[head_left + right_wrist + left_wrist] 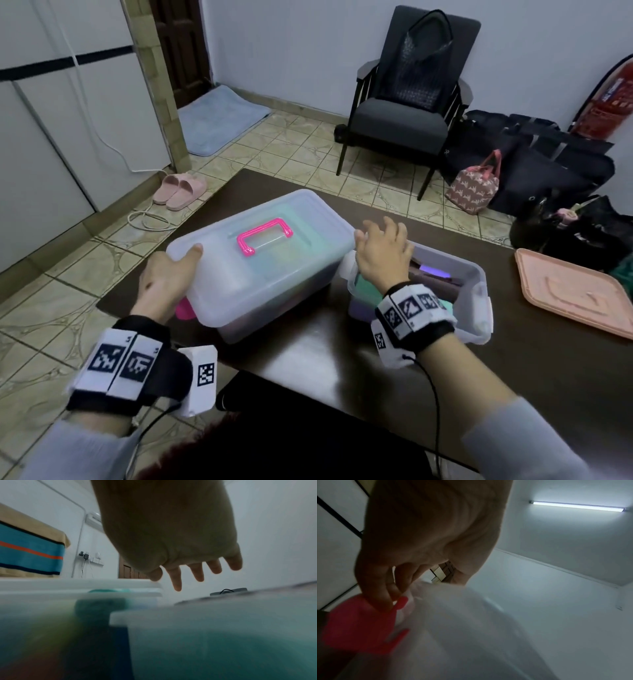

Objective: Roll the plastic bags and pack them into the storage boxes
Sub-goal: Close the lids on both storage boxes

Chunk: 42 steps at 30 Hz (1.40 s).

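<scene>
Two storage boxes on the dark table (342, 359): lidded box (260, 263) at frame centre, open box (472, 281) right of it. My left hand (168, 274) grips the lidded box's near-left corner, thumb on lid, fingers curled at the pink latch (358, 623). My right hand (383, 253) hovers over its right edge, fingers spread, holding nothing. Translucent walls, pink handle (263, 236), coloured rolls inside.

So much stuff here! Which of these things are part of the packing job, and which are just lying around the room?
Part of the job:
- lidded storage box, gripped by the left hand
- open storage box holding rolled bags
- pink lid
- right hand, fingers spread

Just lying about:
- armchair
- slippers
- blue mat
- patterned lunch bag
</scene>
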Tool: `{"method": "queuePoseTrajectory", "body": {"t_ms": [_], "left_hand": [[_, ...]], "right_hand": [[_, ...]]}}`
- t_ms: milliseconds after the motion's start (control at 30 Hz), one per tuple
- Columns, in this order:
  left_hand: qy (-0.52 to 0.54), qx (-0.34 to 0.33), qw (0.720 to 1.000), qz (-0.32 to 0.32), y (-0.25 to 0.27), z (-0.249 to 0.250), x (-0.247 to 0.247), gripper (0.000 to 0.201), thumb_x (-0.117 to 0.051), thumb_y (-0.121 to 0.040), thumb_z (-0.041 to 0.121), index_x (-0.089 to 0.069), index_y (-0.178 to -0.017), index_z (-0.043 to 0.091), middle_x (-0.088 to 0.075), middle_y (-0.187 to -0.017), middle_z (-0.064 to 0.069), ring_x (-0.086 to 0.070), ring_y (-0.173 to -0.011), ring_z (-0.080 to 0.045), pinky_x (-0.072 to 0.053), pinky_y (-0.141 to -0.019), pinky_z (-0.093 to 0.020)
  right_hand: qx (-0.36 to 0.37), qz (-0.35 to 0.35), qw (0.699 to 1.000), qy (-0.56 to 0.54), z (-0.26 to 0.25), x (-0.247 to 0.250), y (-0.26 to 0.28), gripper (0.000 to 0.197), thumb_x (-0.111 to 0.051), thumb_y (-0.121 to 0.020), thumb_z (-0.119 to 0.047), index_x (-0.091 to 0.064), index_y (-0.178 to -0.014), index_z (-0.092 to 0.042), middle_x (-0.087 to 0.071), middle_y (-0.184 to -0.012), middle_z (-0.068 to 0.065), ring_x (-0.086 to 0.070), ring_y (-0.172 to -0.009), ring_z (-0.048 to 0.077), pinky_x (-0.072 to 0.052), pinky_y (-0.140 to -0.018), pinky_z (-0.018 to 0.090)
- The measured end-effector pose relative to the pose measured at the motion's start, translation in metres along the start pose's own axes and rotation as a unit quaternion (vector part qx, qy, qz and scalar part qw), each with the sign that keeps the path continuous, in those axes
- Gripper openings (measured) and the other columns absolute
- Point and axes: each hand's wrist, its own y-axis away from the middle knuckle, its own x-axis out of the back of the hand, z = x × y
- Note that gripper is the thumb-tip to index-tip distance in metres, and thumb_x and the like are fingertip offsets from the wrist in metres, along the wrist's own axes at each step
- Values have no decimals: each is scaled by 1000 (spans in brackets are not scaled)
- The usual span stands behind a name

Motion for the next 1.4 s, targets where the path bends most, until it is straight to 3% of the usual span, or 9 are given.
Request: {"method": "queuePoseTrajectory", "body": {"t_ms": [67,167,300,767,1033,1400], "left_hand": [[1,7,1000,15,2,3,-5,54,-46,-92,37,-47,-131,-1,-52,-131,-22,-51,-116,-41,-46,-94,-47],[-22,9,1000,21,4,4,-13,53,-42,-90,22,-37,-136,-5,-44,-137,-26,-44,-123,-44,-40,-101,-51],[-47,-3,998,43,8,1,-20,51,-39,-89,15,-36,-135,-7,-42,-137,-29,-40,-124,-47,-37,-102,-51],[-77,-69,993,63,27,30,-42,56,-38,-94,21,-24,-140,-8,-37,-139,-31,-37,-126,-46,-32,-104,-48],[-133,-133,982,15,22,60,-78,54,-39,-93,21,-28,-135,-11,-42,-132,-33,-42,-121,-47,-35,-98,-46],[-183,-235,948,-115,21,111,-141,48,-37,-93,25,-36,-133,-3,-48,-129,-28,-49,-115,-42,-40,-94,-43]], "right_hand": [[-26,-37,999,13,16,-7,13,49,-19,-100,-43,-26,-147,-30,-6,-158,8,4,-145,32,1,-113,55],[-41,-57,996,47,38,-16,19,49,-18,-101,-43,-16,-149,-36,-1,-159,3,10,-145,30,8,-112,56],[-48,-44,996,53,51,-17,16,48,-19,-100,-44,-17,-148,-38,-1,-159,-1,9,-145,29,9,-113,54],[-137,-27,988,59,140,22,11,47,-18,-99,-46,-21,-146,-41,-4,-159,-4,4,-146,28,7,-114,52],[-192,-18,979,67,188,45,17,48,-19,-99,-45,-19,-147,-40,-5,-159,-2,-1,-146,28,4,-114,53],[-194,-3,978,75,196,49,24,48,-20,-99,-45,-19,-147,-39,-7,-159,0,-4,-145,30,3,-114,53]]}}
